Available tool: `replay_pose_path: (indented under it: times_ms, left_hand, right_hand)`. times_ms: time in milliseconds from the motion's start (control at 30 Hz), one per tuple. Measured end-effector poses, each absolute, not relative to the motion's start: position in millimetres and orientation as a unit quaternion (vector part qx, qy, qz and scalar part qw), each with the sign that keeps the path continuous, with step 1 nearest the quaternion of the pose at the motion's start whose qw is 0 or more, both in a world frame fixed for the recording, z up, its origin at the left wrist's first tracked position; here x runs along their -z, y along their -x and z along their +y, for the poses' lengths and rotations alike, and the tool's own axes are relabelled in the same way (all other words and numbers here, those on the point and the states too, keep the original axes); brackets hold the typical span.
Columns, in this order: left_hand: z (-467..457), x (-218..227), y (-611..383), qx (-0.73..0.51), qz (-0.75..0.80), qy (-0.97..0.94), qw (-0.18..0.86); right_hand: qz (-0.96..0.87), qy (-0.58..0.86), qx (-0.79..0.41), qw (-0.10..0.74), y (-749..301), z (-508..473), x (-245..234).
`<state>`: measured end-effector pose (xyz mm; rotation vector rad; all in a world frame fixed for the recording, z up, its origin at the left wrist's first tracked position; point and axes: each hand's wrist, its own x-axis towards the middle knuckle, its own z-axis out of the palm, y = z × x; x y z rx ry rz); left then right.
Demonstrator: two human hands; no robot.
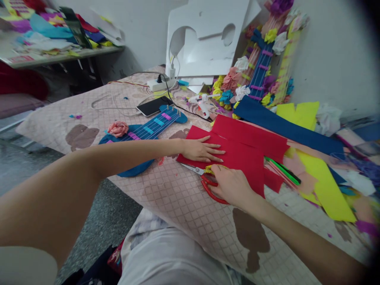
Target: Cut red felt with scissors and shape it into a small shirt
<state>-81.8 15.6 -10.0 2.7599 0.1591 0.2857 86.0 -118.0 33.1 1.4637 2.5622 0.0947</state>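
My left hand (202, 150) lies flat on a red sheet (243, 160) that looks like felt, fingers spread and pointing right. A pair of scissors (214, 190) with red and yellow handles is gripped in my right hand (233, 184). The blades lie at the near left edge of the red sheet, just below my left hand. Whether the blades are apart is hard to make out. Behind the sheet lies another red piece (252, 136). Left of my hands rests a small blue guitar shape (148, 128) with strings and a pink fabric rose (118, 129).
A phone (154, 106), a power strip (162, 84) with cables and a white glue gun (202, 103) lie toward the back. Yellow felt (326, 186), a dark blue strip (287, 122) and pens (283, 171) crowd the right. Decorated instruments (261, 71) lean against the wall.
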Motion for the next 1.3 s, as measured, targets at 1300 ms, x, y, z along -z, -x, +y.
replay_pose_path:
  times_ms: [1300]
  left_hand:
    - [2,-7,42,-0.112,0.308,-0.923,0.202]
  right_hand:
    - [0.652,-0.755,-0.067,0.016,-274,-173,-19]
